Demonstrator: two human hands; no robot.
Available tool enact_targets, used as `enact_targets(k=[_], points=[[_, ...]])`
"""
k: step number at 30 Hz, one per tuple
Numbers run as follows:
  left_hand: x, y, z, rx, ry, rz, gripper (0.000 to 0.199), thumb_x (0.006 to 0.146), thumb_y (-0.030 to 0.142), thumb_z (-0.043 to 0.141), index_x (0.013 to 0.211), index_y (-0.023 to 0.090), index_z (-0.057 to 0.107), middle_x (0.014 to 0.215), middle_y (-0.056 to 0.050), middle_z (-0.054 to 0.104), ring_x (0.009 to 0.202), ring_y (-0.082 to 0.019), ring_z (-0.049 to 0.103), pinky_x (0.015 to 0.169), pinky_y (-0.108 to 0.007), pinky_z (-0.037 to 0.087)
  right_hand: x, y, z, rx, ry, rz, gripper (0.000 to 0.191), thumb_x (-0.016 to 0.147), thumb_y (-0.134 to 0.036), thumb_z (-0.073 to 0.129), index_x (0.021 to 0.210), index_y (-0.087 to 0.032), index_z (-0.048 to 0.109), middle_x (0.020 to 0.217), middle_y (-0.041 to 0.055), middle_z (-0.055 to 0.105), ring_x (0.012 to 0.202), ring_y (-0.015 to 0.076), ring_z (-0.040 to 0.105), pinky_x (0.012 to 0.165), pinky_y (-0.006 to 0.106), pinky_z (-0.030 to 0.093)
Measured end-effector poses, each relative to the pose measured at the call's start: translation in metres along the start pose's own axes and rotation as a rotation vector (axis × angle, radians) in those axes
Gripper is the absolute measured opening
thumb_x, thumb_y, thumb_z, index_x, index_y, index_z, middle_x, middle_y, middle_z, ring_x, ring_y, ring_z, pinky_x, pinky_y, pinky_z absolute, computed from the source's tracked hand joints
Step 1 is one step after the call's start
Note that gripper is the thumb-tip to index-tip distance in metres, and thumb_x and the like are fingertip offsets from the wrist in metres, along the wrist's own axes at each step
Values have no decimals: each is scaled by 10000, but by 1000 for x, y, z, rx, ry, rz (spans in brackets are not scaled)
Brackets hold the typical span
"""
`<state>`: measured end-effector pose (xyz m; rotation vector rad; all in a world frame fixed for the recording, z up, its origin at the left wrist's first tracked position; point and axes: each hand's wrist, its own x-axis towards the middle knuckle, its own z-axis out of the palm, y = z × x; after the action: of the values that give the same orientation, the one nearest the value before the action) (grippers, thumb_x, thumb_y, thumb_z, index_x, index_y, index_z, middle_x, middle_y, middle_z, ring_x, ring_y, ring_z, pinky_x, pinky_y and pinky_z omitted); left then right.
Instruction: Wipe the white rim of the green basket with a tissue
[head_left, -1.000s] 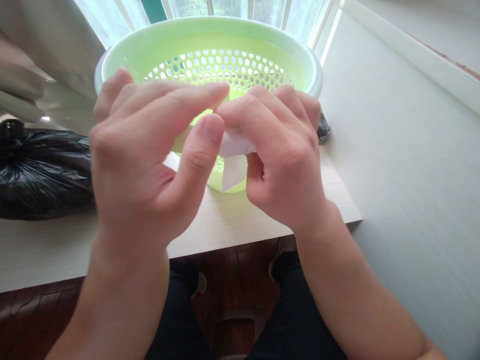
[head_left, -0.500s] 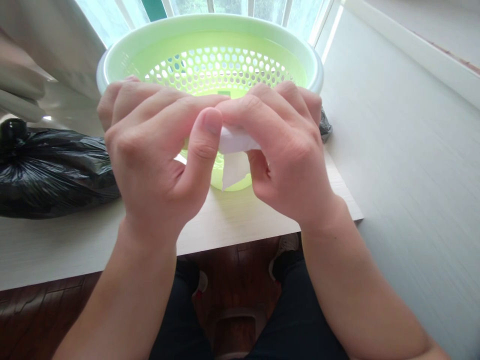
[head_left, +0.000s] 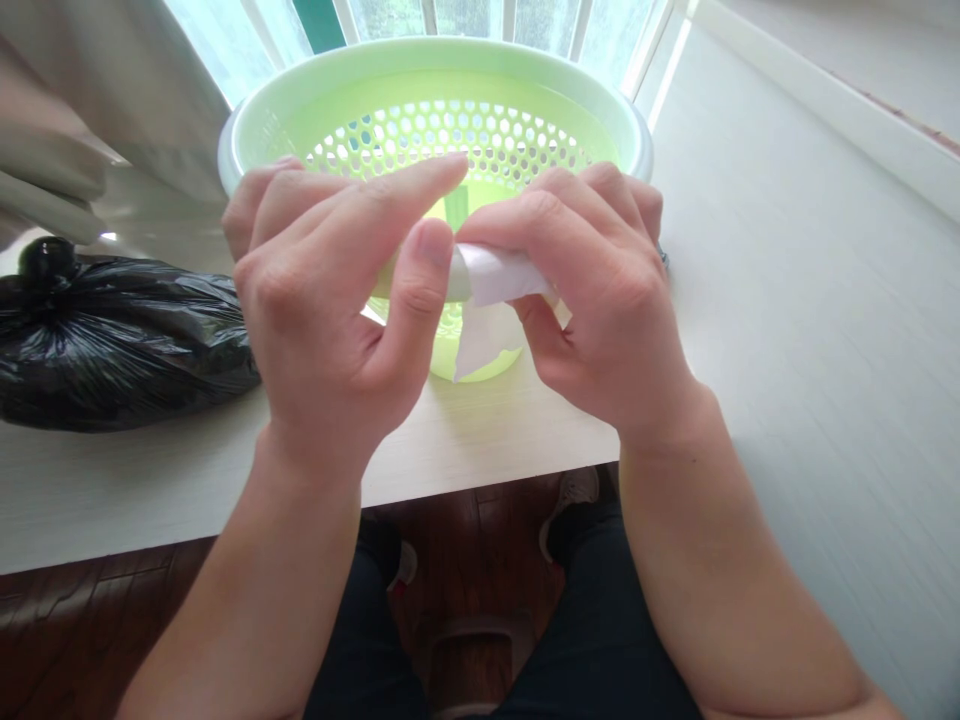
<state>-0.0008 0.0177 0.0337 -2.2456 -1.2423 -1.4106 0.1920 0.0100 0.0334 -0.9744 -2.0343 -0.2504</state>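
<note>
My left hand (head_left: 330, 300) is wrapped round a pale green rounded object (head_left: 459, 277), most of which its fingers hide. Its index finger is raised and points to the right. Beside it, my right hand (head_left: 600, 290) pinches a piece of white paper (head_left: 499, 275) that lies against the object's right end. A torn flap of the paper hangs down below. Both hands are held in front of a light green basket (head_left: 450, 85) with round holes.
On the left of the pale table (head_left: 420, 455) lies a tied black plastic bag (head_left: 127, 340). A curtain (head_left: 127, 90) hangs behind it. A white surface (head_left: 817, 350) extends along the right. Something small and dark shows behind my right hand.
My left index finger has lifted away from my right fingertips, and the hands are slightly farther apart. More of the pale green object and of the white paper now shows.
</note>
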Motion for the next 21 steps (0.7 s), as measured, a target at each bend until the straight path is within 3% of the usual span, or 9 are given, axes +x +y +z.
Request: enact_targets(k=[21], points=[[-1,-4,3,-8,28,73,349,1045,352,463,1239,332,752,1018,50,790,1071,-240,727,1068,-550,536,1,5,0,9,11,-13,245,1028,-227,495,1162,-368,645,1033,-41,737,1007,182,630,1004,372,424]])
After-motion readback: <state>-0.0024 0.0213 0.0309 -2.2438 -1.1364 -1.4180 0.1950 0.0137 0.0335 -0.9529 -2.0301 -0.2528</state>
